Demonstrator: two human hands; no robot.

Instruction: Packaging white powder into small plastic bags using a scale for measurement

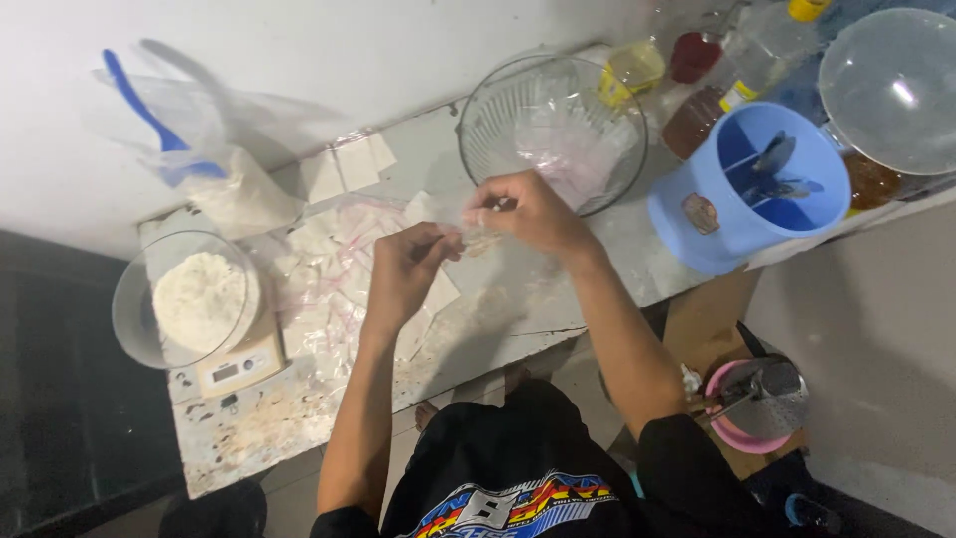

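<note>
Both hands meet at frame centre over the worn pale stone surface [498, 319]. Left hand [403, 271] sits centre-left, fingers pinched together on the lower edge of a small clear plastic zip bag [468, 227]. Right hand [528, 211] is just right of it, fingers pinched on the bag's upper edge. The bag is held in the air between the 2 hands, above the surface, just in front of the large clear glass bowl [551, 130] at upper centre. That bowl has crumpled clear plastic inside.

Under and left of the hands lies a loose heap of flat clear zip bags [334, 274] spread on the surface. Far left: a clear round bowl of white powder [194, 297] standing on a small white digital kitchen scale [239, 367]. Above it, upper left, a clear plastic bag of white powder [239, 194] with a blue plastic scoop [149, 120] poking out, leaning by the white wall.

Right of the glass bowl: a light blue plastic holder [742, 189] with dark utensils in it. Upper right corner: a big clear round bowl [891, 85], with bottles and jars of amber and yellow liquid around it. Lower right, off the surface: a pink round basin [742, 413] with a metal piece on top.
</note>
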